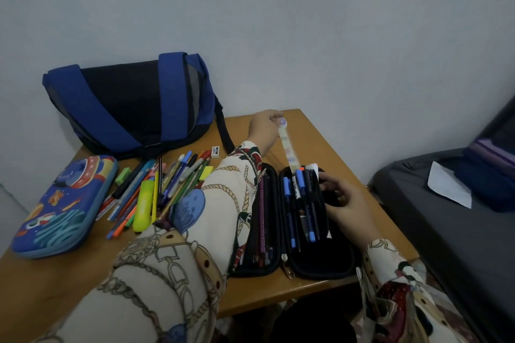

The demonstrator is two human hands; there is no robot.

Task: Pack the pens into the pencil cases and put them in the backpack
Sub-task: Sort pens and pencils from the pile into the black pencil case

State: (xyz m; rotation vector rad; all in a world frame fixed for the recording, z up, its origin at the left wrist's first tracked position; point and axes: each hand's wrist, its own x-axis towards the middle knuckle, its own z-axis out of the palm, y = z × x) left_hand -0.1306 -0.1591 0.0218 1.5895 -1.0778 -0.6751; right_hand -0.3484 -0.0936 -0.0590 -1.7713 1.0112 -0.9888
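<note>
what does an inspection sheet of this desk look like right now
surface: wooden table, partly covered
job's things: black pencil case open flat, pens in its loops; loose pens piled left of it; space-print pencil case closed; blue backpack at the back
clutter: small eraser, green sharpener
grip: left hand pinches a pale ruler; right hand holds the black case's right edge
cables: nothing seen
surroundings: plain wall, dark bed with a paper, at right

Dim, flat, bluish light; soft overall focus, wide-angle bending at the edges.
</note>
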